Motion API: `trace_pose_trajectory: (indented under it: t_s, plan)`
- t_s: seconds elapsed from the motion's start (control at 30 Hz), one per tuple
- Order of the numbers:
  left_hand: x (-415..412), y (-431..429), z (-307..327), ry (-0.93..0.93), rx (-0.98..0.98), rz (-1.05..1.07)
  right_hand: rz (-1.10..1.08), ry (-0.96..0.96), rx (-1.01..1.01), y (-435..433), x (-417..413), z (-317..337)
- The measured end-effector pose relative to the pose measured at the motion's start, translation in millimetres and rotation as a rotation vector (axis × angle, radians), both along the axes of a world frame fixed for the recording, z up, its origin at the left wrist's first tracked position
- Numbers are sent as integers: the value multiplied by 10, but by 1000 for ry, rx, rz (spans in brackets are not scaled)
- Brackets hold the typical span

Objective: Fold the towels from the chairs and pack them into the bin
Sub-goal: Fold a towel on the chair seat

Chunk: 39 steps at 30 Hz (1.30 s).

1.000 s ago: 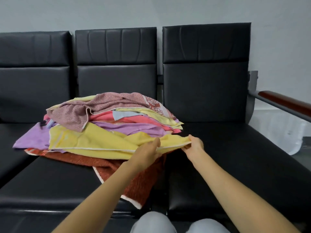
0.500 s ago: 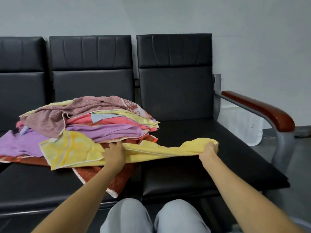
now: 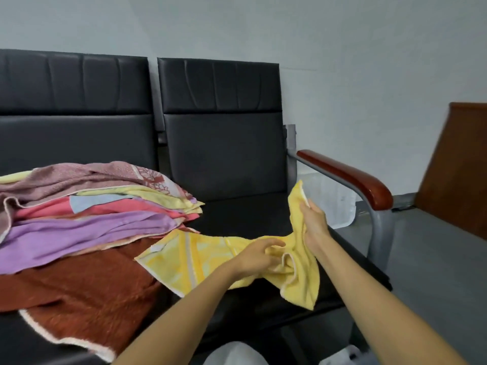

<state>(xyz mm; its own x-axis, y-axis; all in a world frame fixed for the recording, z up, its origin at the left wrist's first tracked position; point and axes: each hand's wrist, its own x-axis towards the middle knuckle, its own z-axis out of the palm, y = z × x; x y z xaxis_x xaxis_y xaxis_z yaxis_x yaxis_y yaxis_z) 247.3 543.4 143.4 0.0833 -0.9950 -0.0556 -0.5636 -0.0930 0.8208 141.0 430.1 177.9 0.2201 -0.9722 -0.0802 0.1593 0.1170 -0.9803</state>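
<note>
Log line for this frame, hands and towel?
yellow towel: unfolded, over seat | left hand: grips middle | right hand: holds end raised

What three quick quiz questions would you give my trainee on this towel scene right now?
1. True or false: the right hand holds one end of a towel up above the seat.
2. Where in the pile does the rust-red towel lie? A on top; B in the middle; C at the bottom.
3. Fill in: the left hand and the right hand both grip the ___ towel.

Key: 1 true. 2 C. 3 yellow, meaning the yellow towel.
</note>
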Motion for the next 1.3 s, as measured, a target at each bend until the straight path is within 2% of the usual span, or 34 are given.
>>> trace_pose_trajectory:
  t_s: [0.03,0.13,0.2,0.33,0.43,0.57,0.7,0.77,0.8,0.83,0.9,0.97,1.03,1.1,1.17,1.23,1.3]
  plan:
    - [49,23,-88,-25,-11,57,33,50,-22,-2,-29,-39]
    - [316,154,-299,-365,-125,248,204,242,-46,58,-30,-190]
    - [473,259,-372,-478,-151,304,322,336,-40,151,38,-245]
    - [664,445,-394,-479,98,113,470,483,-45,305,224,-282]
    - [750,543,-411,-543,88,56,440,526,-53,281,319,-360]
    - [880,527,-346,-628,-99,182,365,563,-86,220,320,-400]
    - [928,420,-186,-730,-63,357,255,734,-270,98,277,-387]
    - [951,328,-154,-625,-58,521,241,791,-347,47,223,-376]
    - [969,279,-132,-462,-63,642,247,777,-387,17,183,-365]
    - [996,234,-87,-227,-75,790,245,754,-436,-9,148,-343]
    - [1064,148,38,359,-166,1040,154,732,-503,-63,90,-257]
    - [1143,55,181,798,-307,1083,-60,584,-333,-197,32,-173]
    - [1217,-5,278,991,-462,1029,-260,387,-77,-374,-46,-147]
    - [1227,-41,270,982,-494,985,-300,277,60,-510,-95,-192]
    - [1185,-18,197,744,-427,991,-200,316,130,-507,-96,-256]
    - [1182,27,80,451,-336,1042,-54,675,25,-407,-108,-328]
    - [1159,86,63,257,-267,1021,116,1083,-140,-332,-120,-396]
